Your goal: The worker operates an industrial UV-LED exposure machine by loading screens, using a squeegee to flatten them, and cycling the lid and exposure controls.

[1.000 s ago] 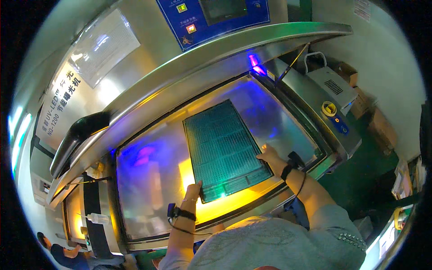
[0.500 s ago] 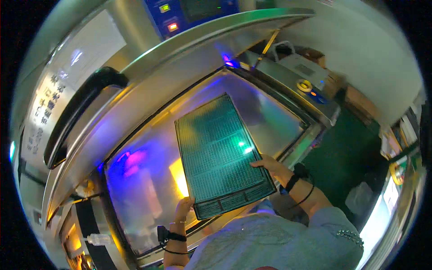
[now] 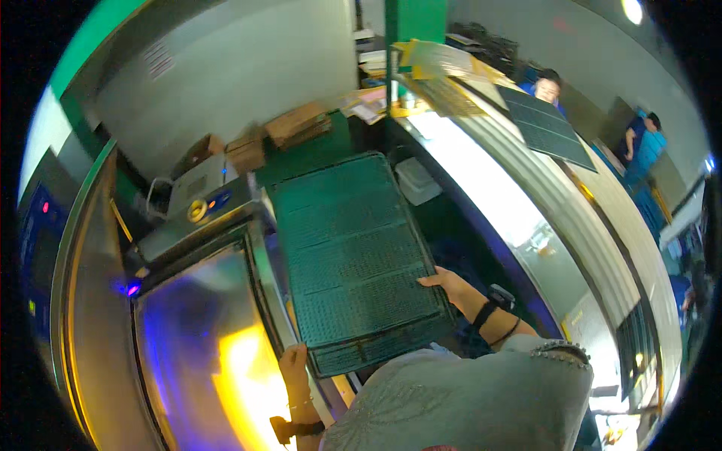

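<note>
Here, nearest to us, a pale shirt fills the lower edge, and black straps circle both wrists. We see the left grip clamped on the near left corner of a green panel, its thumb at the edge and its other fingers hidden from us. The right grip is clamped on the right edge of the same panel, a little farther up, with the thumb laid on the upper face. We find the panel, a dark-rimmed rectangle with rows of fine marks, held in front of the body between a steel bed on our left, gleaming yellow and violet, and a brightly lit surface on our right. Beyond it we see a grey housing with a yellow button, a white tub near the lit surface, and cardboard boxes near the wall. Farther off, a dark green sheet slants before one person; another person, in blue, is farther right
</note>
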Tool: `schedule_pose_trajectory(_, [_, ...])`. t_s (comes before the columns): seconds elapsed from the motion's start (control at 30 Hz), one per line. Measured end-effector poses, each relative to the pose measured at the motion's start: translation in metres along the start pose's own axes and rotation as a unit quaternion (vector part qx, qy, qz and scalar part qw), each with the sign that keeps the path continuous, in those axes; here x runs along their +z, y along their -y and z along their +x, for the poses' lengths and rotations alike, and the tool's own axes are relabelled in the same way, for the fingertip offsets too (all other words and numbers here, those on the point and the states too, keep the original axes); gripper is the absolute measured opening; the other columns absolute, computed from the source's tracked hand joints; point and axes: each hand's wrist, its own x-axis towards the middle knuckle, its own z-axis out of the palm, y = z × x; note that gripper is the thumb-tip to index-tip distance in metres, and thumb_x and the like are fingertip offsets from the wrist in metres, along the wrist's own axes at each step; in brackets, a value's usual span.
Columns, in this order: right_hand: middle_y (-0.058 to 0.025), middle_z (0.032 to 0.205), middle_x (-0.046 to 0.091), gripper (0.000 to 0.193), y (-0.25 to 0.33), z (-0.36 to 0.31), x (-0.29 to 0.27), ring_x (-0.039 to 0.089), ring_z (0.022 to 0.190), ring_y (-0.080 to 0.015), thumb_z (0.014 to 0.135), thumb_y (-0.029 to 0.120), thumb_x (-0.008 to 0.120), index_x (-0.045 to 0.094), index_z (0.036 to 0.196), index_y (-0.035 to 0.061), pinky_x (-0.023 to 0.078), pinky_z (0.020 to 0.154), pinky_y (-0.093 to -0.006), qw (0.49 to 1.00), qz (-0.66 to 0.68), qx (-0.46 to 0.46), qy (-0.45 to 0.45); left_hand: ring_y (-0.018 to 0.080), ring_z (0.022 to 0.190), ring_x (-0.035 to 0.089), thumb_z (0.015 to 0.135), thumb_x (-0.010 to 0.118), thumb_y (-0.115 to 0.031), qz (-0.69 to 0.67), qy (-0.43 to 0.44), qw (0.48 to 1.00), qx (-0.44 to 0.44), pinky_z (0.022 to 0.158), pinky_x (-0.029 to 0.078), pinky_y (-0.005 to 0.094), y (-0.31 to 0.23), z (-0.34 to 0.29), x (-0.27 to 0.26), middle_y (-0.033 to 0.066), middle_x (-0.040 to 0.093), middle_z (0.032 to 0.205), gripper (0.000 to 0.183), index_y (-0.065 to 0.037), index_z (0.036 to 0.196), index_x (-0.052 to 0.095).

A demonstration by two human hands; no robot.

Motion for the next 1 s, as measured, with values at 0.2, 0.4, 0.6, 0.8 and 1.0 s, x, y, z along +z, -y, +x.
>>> schedule_pose_trajectory(0.2, [-0.011, 0.096, 0.061, 0.037, 0.01, -0.028, -0.121, 0.062, 0.083, -0.0238, 0.076, 0.007, 0.064, 0.051, 0.111, -0.0001, 0.053, 0.072, -0.0376, 0.959, 0.137, -0.157, -0.192, 0.0204, 0.087, 0.058, 0.081, 0.062, -0.018, 0.155, 0.001, 0.985, 0.071, 0.08, 0.044, 0.0303, -0.033, 0.021, 0.048, 0.0135, 0.061, 0.094, 0.031, 0.002, 0.104, 0.056])
schedule_pose_trajectory(0.4, [-0.0115, 0.098, 0.061, 0.034, 0.09, -0.026, -0.234, 0.061, 0.086, -0.0255, 0.079, 0.01, 0.062, 0.051, 0.11, 0.0014, 0.053, 0.075, -0.0409, 0.905, 0.151, -0.287, -0.276, 0.041, 0.123, 0.033, 0.075, 0.065, -0.038, 0.534, -0.209, 0.82, -0.003, 0.099, 0.031, 0.0501, 0.081, 0.034, -0.005, 0.0217, 0.033, 0.135, 0.073, 0.0, 0.129, 0.036])
schedule_pose_trajectory(0.6, [-0.0068, 0.099, 0.062, 0.028, 0.147, -0.007, -0.406, 0.058, 0.089, -0.0243, 0.076, 0.003, 0.064, 0.059, 0.104, 0.0044, 0.048, 0.083, -0.0406, 0.865, 0.142, -0.341, -0.339, 0.0432, 0.129, 0.023, 0.07, 0.046, -0.072, 0.481, -0.286, 0.823, -0.094, 0.104, 0.021, 0.0539, 0.175, 0.03, -0.025, 0.0227, 0.023, 0.142, 0.101, -0.004, 0.14, 0.021])
schedule_pose_trajectory(0.8, [-0.009, 0.089, 0.062, 0.02, 0.158, -0.018, -0.484, 0.058, 0.086, -0.0252, 0.074, 0.01, 0.066, 0.061, 0.092, 0.0021, 0.047, 0.076, -0.0404, 0.798, -0.007, -0.302, -0.522, 0.0408, 0.133, 0.017, 0.06, 0.039, -0.086, 0.452, -0.186, 0.859, -0.154, 0.106, 0.013, 0.0536, 0.07, 0.007, -0.001, 0.0196, 0.022, 0.144, 0.116, -0.004, 0.14, 0.023])
schedule_pose_trajectory(1.0, [-0.0148, 0.093, 0.062, 0.04, 0.156, -0.02, -0.372, 0.054, 0.096, -0.0298, 0.076, 0.04, 0.064, 0.06, 0.093, 0.0044, 0.042, 0.079, -0.038, 0.483, -0.467, -0.218, -0.708, 0.0415, 0.133, 0.016, 0.062, 0.036, -0.086, 0.489, -0.206, 0.833, -0.16, 0.106, 0.013, 0.0537, 0.093, 0.004, -0.017, 0.0215, 0.022, 0.144, 0.114, -0.004, 0.14, 0.02])
